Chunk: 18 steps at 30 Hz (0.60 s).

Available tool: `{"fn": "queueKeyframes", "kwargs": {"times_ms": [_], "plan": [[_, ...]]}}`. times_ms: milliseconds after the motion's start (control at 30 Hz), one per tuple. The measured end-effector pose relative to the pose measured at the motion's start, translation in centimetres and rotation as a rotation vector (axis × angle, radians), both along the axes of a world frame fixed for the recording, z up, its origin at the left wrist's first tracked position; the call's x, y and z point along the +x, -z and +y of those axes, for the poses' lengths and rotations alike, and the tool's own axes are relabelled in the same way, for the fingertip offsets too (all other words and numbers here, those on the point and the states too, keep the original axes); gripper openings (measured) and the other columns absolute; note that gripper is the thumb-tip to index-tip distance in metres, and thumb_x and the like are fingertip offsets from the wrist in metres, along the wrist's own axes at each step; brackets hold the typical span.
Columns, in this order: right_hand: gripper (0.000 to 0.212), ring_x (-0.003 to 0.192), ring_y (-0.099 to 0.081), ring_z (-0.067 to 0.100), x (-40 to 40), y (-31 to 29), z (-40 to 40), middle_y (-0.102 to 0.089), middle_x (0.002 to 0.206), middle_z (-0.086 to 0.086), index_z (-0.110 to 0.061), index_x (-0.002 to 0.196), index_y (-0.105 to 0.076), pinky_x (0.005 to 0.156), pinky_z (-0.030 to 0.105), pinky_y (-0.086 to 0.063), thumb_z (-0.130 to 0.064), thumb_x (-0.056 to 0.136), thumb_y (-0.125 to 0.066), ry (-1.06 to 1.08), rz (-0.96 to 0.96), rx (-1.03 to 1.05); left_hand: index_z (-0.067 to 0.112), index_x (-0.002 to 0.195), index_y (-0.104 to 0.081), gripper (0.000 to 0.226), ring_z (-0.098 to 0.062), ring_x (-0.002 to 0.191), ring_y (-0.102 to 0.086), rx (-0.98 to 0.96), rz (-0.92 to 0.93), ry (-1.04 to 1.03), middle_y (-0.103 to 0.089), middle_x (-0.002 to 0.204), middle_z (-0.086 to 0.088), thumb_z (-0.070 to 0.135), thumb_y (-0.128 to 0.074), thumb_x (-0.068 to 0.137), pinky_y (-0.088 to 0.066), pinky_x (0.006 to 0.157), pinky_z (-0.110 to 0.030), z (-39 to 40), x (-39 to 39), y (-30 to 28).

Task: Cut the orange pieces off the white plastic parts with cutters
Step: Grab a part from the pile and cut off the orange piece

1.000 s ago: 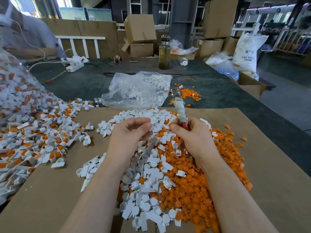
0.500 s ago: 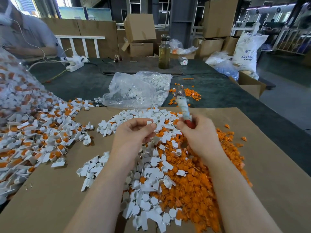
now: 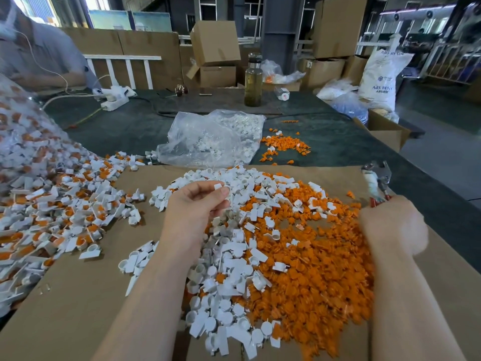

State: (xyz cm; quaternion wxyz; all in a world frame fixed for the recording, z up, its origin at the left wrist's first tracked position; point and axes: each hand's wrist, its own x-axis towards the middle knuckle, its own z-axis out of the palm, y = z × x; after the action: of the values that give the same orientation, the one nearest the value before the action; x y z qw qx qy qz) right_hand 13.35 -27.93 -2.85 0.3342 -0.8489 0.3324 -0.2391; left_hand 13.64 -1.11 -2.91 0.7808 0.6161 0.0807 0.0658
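Left hand (image 3: 200,204) pinches one white plastic part (image 3: 221,187) above the mixed pile on the cardboard-covered tabletop (image 3: 78,295). Right hand (image 3: 393,225), blurred at the right edge, grips the cutters (image 3: 377,182), tips up; cut orange pieces (image 3: 312,277) lie between the hands.

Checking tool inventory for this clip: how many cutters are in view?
1. The cutters are at the cardboard's far right edge, gripped by the right hand. Others could lie buried under the piles.
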Motion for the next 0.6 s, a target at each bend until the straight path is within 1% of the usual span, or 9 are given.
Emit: {"fn": "queueKeyframes", "kwargs": {"times_ms": [67, 133, 233, 300, 367, 400, 467, 500, 600], "plan": [[0.01, 0.09, -0.062, 0.044, 0.1, 0.2, 0.0, -0.065, 0.092, 0.026, 0.001, 0.091, -0.062, 0.07, 0.04, -0.044, -0.007, 0.086, -0.06, -0.002, -0.008, 0.007, 0.011, 0.09, -0.072, 0.011, -0.011, 0.065, -0.071, -0.006, 0.0, -0.005, -0.074, 0.077, -0.004, 0.009, -0.078, 0.081, -0.058, 0.065, -0.019, 0.1, 0.0, 0.0], [0.008, 0.085, -0.062, 0.042, 0.5, 0.6, -0.2, -0.065, 0.089, 0.023, -0.002, 0.089, -0.061, 0.071, 0.041, -0.048, -0.008, 0.085, -0.06, -0.02, -0.012, 0.03, 0.01, 0.091, -0.072, 0.013, -0.012, 0.066, -0.071, -0.013, 0.002, -0.006, -0.074, 0.077, -0.004, 0.009, -0.079, 0.08, -0.059, 0.066, -0.02, 0.2, 0.0, 0.0], [0.012, 0.067, -0.055, 0.029, 1.2, 0.5, -0.1, -0.061, 0.075, 0.01, -0.008, 0.088, -0.064, 0.06, 0.032, -0.044, -0.019, 0.086, -0.06, -0.049, 0.03, -0.027, 0.009, 0.092, -0.072, 0.013, -0.012, 0.066, -0.071, -0.019, 0.005, -0.012, -0.075, 0.078, -0.005, 0.009, -0.078, 0.081, -0.059, 0.068, -0.023, 0.3, 0.0, 0.0], [0.012, 0.063, -0.058, 0.024, 1.4, 0.2, 0.7, -0.061, 0.07, 0.004, -0.014, 0.087, -0.067, 0.053, 0.031, -0.045, -0.025, 0.087, -0.063, -0.216, 0.011, -0.005, 0.009, 0.093, -0.072, 0.013, -0.012, 0.068, -0.072, -0.012, 0.005, -0.012, -0.075, 0.079, -0.005, 0.009, -0.078, 0.081, -0.06, 0.07, -0.023, 0.3, 0.1, 0.0], [0.003, 0.063, -0.066, 0.022, 1.5, -0.1, 2.1, -0.066, 0.07, 0.002, -0.019, 0.087, -0.067, 0.053, 0.038, -0.056, -0.022, 0.087, -0.068, -0.47, 0.006, 0.112, 0.009, 0.094, -0.072, 0.014, -0.013, 0.07, -0.072, 0.005, 0.008, -0.012, -0.076, 0.08, -0.005, 0.009, -0.078, 0.081, -0.06, 0.07, -0.022, 0.4, 0.2, 0.0], [0.003, 0.061, -0.067, 0.016, 1.5, -0.1, 3.0, -0.067, 0.07, 0.0, -0.021, 0.085, -0.066, 0.053, 0.034, -0.057, -0.021, 0.087, -0.069, -0.583, 0.045, 0.111, 0.009, 0.094, -0.072, 0.014, -0.013, 0.07, -0.072, 0.008, 0.01, -0.012, -0.076, 0.081, -0.005, 0.009, -0.078, 0.081, -0.06, 0.07, -0.021, 0.4, 0.2, 0.0], [0.008, 0.056, -0.061, 0.006, 1.6, 0.2, 4.6, -0.064, 0.069, -0.006, -0.025, 0.081, -0.063, 0.047, 0.019, -0.046, -0.025, 0.088, -0.066, -0.757, 0.163, -0.112, 0.009, 0.093, -0.072, 0.014, -0.012, 0.069, -0.072, 0.009, 0.013, -0.008, -0.076, 0.08, -0.005, 0.009, -0.078, 0.081, -0.059, 0.067, -0.02, 0.4, 0.2, 0.1], [0.01, 0.057, -0.059, 0.004, 1.7, 0.5, 5.5, -0.063, 0.07, -0.008, -0.025, 0.08, -0.062, 0.046, 0.017, -0.041, -0.027, 0.089, -0.064, -0.794, 0.203, -0.219, 0.01, 0.092, -0.072, 0.013, -0.012, 0.069, -0.072, 0.012, 0.013, -0.005, -0.076, 0.079, -0.005, 0.009, -0.078, 0.08, -0.058, 0.066, -0.02, 0.3, 0.2, 0.1], [0.011, 0.061, -0.054, 0.005, 2.0, 1.4, 7.2, -0.058, 0.073, -0.009, -0.026, 0.078, -0.057, 0.045, 0.021, -0.036, -0.028, 0.089, -0.058, -0.753, 0.228, -0.373, 0.009, 0.091, -0.072, 0.013, -0.012, 0.067, -0.072, 0.01, 0.016, 0.004, -0.075, 0.077, -0.003, 0.008, -0.078, 0.08, -0.057, 0.064, -0.019, 0.2, 0.1, 0.0]]}}
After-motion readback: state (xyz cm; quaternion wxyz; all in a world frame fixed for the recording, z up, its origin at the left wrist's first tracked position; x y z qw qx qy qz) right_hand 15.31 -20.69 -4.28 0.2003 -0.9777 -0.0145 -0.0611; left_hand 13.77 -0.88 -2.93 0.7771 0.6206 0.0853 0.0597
